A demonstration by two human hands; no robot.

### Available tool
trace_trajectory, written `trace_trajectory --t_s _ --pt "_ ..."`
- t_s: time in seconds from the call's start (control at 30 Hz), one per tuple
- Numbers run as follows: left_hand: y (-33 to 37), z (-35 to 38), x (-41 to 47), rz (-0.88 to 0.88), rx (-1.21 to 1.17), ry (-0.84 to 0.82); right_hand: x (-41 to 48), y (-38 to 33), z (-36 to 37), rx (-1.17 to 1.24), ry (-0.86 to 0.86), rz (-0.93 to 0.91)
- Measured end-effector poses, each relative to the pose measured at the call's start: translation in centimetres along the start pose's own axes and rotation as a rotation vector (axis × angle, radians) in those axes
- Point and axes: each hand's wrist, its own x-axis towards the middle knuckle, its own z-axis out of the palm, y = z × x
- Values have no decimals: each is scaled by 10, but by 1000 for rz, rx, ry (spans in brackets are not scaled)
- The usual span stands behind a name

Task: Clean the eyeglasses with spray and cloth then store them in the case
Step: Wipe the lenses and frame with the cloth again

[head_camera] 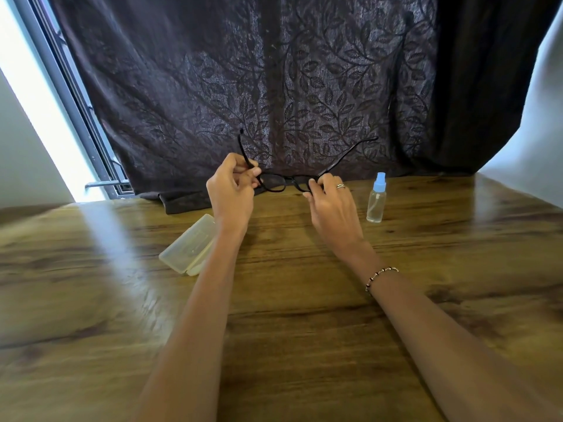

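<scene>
On my feed, both bare hands are raised over the far middle of the brown wood-grain table (304,330), with the black-framed eyeglasses (288,179) held between them, clear of the tabletop. The left hand (233,190) has its fingers curled and pinches the left end of the frame where the temple arm joins. That arm sticks up and away, towards the far side. The right hand (330,208) grips the right end of the frame with its fingertips, and the other temple arm angles up and out to the right. Both arms of the eyeglasses are unfolded, and the lenses sit between the two hands.

A small clear plastic spray bottle with a light blue cap (377,199) stands upright on the table just to the right of the right hand, not touching it. A pale yellow translucent plastic eyeglass case (189,245) lies on the table to the left, nearer than the hands, with its right end hidden behind the left forearm. I cannot tell whether its lid is fully closed.

The right hand wears a silver ring (340,186), and a beaded bracelet (380,277) circles that wrist. A dark curtain with a leaf pattern (274,86) hangs along the far edge, its hem resting on the table. A grey window frame (76,102) shows bright daylight at the far left.
</scene>
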Motion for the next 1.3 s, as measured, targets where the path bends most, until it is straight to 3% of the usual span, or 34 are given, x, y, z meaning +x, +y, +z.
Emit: trace_trajectory --t_s 0.2,0.63,0.7,0.83,1.0,1.2,1.3 --pt "-3 -2 2 -15 29 -1 -2 -5 3 176 21 -53" --pt "-1 -7 4 -78 17 -141 0 7 -2 83 53 -131" --pt "-1 -11 6 -132 24 -178 1 6 -4 87 64 -142" --pt "-10 -34 17 -272 53 -413 2 7 -8 111 90 -144" --pt "-16 -44 15 -495 -21 -402 2 3 -11 115 41 -250" --pt "-9 -26 14 -762 -48 -670 -4 -7 -9 118 -10 -335" --pt "-11 -26 15 -743 -12 -739 -4 -9 -7 108 8 -355"
